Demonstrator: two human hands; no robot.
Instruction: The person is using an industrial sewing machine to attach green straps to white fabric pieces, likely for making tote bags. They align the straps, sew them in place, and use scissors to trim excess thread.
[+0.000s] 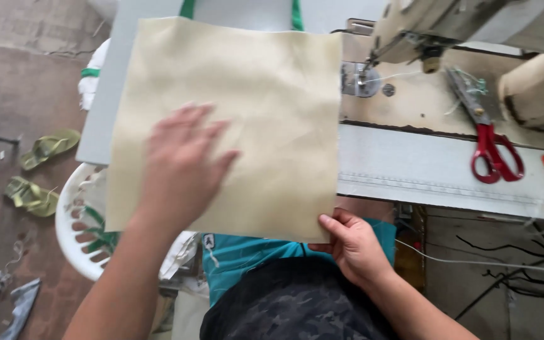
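A square beige cloth bag (266, 101) with green handles (187, 9) lies flat on the sewing table (436, 167), overhanging its near edge. My left hand (181, 167) rests palm down on the cloth's lower left part, fingers spread. My right hand (351, 245) pinches the cloth's near right corner from below the table edge.
A sewing machine head (439, 28) stands at the back right, its needle plate (360, 79) beside the cloth. Red-handled scissors (489, 141) lie to the right. A white plastic basket (86, 220) with cloth sits at the lower left; green sandals (39, 170) lie on the floor.
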